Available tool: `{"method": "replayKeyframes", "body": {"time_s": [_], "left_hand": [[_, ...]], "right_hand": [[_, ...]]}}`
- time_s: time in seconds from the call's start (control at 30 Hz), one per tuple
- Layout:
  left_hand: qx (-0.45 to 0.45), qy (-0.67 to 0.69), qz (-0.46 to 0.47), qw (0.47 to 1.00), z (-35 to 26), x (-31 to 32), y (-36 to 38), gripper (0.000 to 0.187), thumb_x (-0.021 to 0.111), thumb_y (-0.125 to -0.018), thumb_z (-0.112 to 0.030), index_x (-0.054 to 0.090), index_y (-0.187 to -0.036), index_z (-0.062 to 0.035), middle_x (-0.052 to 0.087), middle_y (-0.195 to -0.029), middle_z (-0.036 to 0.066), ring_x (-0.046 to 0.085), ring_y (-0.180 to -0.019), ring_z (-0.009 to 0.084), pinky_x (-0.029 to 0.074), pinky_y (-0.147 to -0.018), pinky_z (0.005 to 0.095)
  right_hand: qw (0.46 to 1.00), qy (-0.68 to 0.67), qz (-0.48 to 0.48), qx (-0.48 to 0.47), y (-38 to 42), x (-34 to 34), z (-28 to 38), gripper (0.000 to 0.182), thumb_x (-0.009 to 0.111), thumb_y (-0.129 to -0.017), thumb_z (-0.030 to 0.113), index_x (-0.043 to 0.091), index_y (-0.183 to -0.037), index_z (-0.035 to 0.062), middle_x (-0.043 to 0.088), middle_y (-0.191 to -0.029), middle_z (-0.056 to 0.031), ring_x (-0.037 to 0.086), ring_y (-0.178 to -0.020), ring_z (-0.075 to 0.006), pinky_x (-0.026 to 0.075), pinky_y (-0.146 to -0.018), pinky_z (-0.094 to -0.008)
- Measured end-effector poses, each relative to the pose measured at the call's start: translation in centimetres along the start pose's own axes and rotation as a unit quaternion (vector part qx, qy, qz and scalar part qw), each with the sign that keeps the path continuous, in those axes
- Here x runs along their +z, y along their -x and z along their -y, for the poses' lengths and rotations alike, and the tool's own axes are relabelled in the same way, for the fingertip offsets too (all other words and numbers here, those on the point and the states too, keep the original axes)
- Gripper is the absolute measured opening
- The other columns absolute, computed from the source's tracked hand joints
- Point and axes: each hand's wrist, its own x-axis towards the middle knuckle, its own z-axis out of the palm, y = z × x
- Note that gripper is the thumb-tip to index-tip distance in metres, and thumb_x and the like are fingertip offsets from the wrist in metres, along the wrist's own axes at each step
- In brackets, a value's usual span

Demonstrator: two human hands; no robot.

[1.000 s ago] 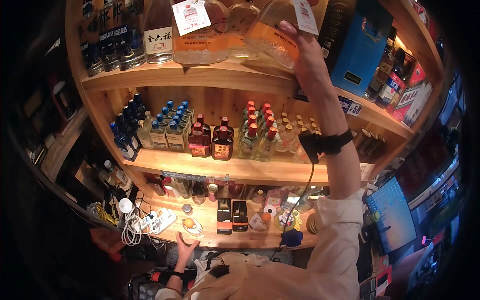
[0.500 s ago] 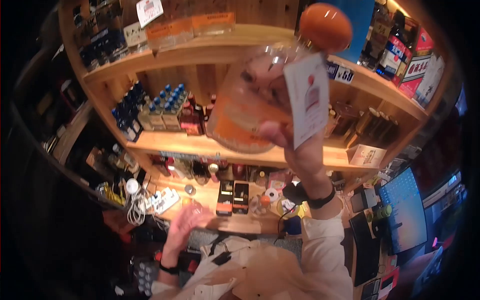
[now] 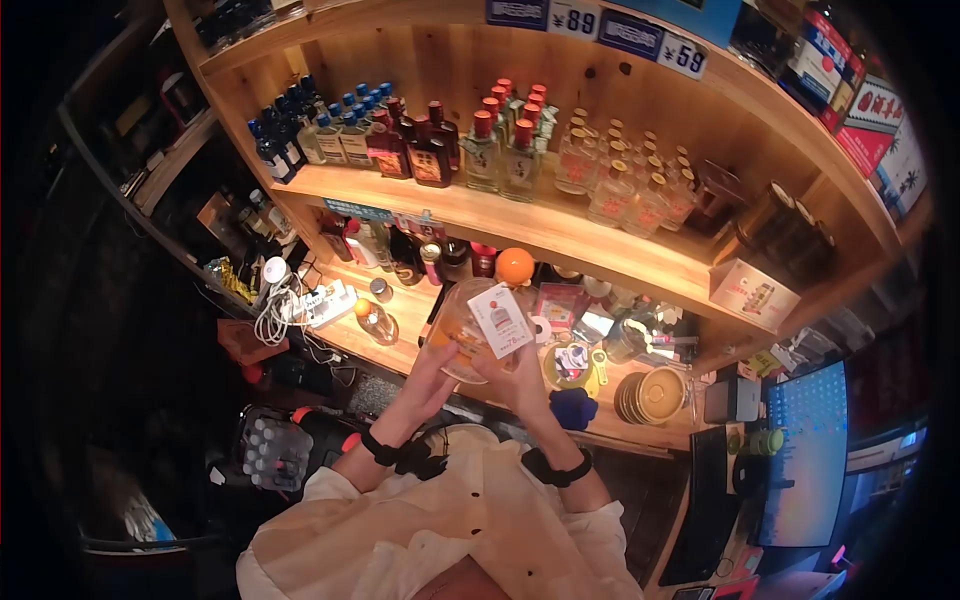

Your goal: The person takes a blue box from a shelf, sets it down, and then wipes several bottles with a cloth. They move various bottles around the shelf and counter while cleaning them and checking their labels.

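Note:
A large clear bottle (image 3: 458, 312) with an orange label stands between my two hands, low over the counter. It has a round orange cap (image 3: 515, 266), and a white card tag (image 3: 497, 322) hangs over its front. My left hand (image 3: 432, 383) grips the lower left side. My right hand (image 3: 520, 380) holds the lower right, its fingers partly hidden behind the tag and glass. On the counter to the left sits a smaller clear bottle (image 3: 378, 326), also with an orange cap.
Above the counter runs a wooden shelf (image 3: 420, 195) lined with small bottles (image 3: 500, 150). A power strip (image 3: 330, 304) with tangled cables lies at left. On the right are a blue cloth-like item (image 3: 573, 408), stacked tan dishes (image 3: 660, 395) and a monitor (image 3: 805, 455).
The large bottle has come down from in front of the upper shelves to counter height. My left hand has moved right from near the smaller bottle and now grips the large one too.

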Motion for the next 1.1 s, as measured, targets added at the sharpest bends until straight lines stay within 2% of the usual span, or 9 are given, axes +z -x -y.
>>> {"method": "replayKeyframes", "body": {"time_s": [0.07, 0.23, 0.3, 0.6, 0.73, 0.83, 0.9, 0.93, 1.1], "left_hand": [[-0.027, 0.039, 0.017, 0.999, 1.4, -1.2, 0.2, 0.068, 0.066, -0.093, -0.032, 0.033, -0.146, -0.0071, 0.045, -0.145, 0.012, 0.043, -0.135, 0.0273, 0.033, -0.115, 0.0453], [-0.057, 0.09, -0.009, 0.994, 3.7, -2.4, 1.0, 0.065, 0.066, -0.092, -0.032, 0.037, -0.145, -0.0068, 0.046, -0.145, 0.011, 0.043, -0.135, 0.0282, 0.033, -0.115, 0.0462], [-0.053, 0.081, -0.013, 0.995, 4.1, -2.2, 1.0, 0.06, 0.064, -0.094, -0.029, 0.037, -0.144, -0.0078, 0.049, -0.141, 0.009, 0.047, -0.132, 0.0253, 0.037, -0.112, 0.0437], [-0.012, 0.01, -0.05, 0.999, 4.6, -0.4, 2.8, 0.066, 0.07, -0.09, -0.027, 0.037, -0.144, -0.0087, 0.049, -0.141, 0.007, 0.046, -0.132, 0.0225, 0.037, -0.112, 0.0433], [0.003, 0.002, -0.091, 0.996, 5.0, -0.4, 3.8, 0.066, 0.071, -0.089, -0.025, 0.037, -0.144, -0.0087, 0.05, -0.14, 0.007, 0.047, -0.131, 0.0215, 0.038, -0.111, 0.0421], [0.011, 0.011, -0.098, 0.995, 4.6, -0.2, 4.6, 0.063, 0.069, -0.091, -0.019, 0.036, -0.144, -0.0062, 0.051, -0.138, 0.008, 0.05, -0.128, 0.0218, 0.041, -0.109, 0.0406], [0.027, 0.013, -0.09, 0.996, 4.2, 0.1, 4.3, 0.062, 0.068, -0.092, -0.018, 0.036, -0.143, -0.0058, 0.051, -0.137, 0.009, 0.05, -0.128, 0.0217, 0.041, -0.108, 0.0408], [0.032, 0.016, -0.089, 0.995, 4.1, 0.0, 4.2, 0.062, 0.068, -0.092, -0.018, 0.036, -0.143, -0.0058, 0.051, -0.137, 0.009, 0.05, -0.128, 0.0217, 0.041, -0.108, 0.0408], [0.043, 0.008, -0.122, 0.992, 3.7, 0.2, 3.2, 0.059, 0.066, -0.094, -0.02, 0.036, -0.143, -0.0056, 0.052, -0.135, 0.009, 0.052, -0.126, 0.0229, 0.044, -0.106, 0.0406]], "right_hand": [[0.973, 0.219, 0.036, -0.06, 1.6, -2.8, 0.4, 0.081, 0.082, -0.077, 0.013, 0.036, -0.143, 0.0038, 0.048, -0.136, -0.0177, 0.048, -0.127, -0.0266, 0.043, -0.104, -0.0359], [0.971, 0.229, 0.053, -0.05, 5.6, -9.5, -8.4, 0.059, 0.074, -0.083, 0.021, 0.05, -0.134, 0.0044, 0.053, -0.128, -0.0135, 0.051, -0.119, -0.0354, 0.042, -0.1, -0.0398], [0.855, 0.517, 0.001, 0.046, 8.2, -12.3, -12.7, 0.052, 0.073, -0.084, 0.027, 0.056, -0.128, 0.0043, 0.053, -0.121, -0.0145, 0.051, -0.112, -0.0364, 0.042, -0.093, -0.0438], [0.772, 0.622, -0.13, 0.021, 13.0, -15.3, -20.4, 0.049, 0.069, -0.085, 0.03, 0.056, -0.127, 0.0066, 0.05, -0.12, -0.0162, 0.047, -0.11, -0.0361, 0.039, -0.09, -0.0465], [0.779, 0.619, -0.048, 0.09, 12.0, -17.1, -22.2, 0.044, 0.068, -0.085, 0.02, 0.055, -0.124, 0.0055, 0.05, -0.121, -0.0165, 0.048, -0.111, -0.0358, 0.041, -0.089, -0.0443], [0.82, 0.57, -0.053, 0.027, 11.9, -18.5, -24.0, 0.037, 0.063, -0.083, 0.006, 0.056, -0.119, 0.0041, 0.053, -0.113, -0.0185, 0.052, -0.105, -0.0361, 0.044, -0.086, -0.0424], [0.92, 0.362, -0.143, -0.049, 11.3, -18.9, -24.4, 0.039, 0.059, -0.08, -0.003, 0.055, -0.118, 0.0034, 0.057, -0.104, -0.0159, 0.058, -0.091, -0.0292, 0.048, -0.076, -0.0371], [0.958, 0.227, -0.172, -0.021, 11.1, -18.7, -24.8, 0.037, 0.059, -0.081, -0.004, 0.056, -0.117, 0.0048, 0.058, -0.092, -0.0075, 0.058, -0.075, -0.0154, 0.046, -0.062, -0.0271], [0.985, -0.054, -0.114, 0.116, 9.3, -11.5, -11.3, 0.041, 0.061, -0.084, -0.006, 0.053, -0.122, 0.0063, 0.06, -0.097, -0.0011, 0.056, -0.079, -0.0057, 0.045, -0.066, -0.0192]]}}
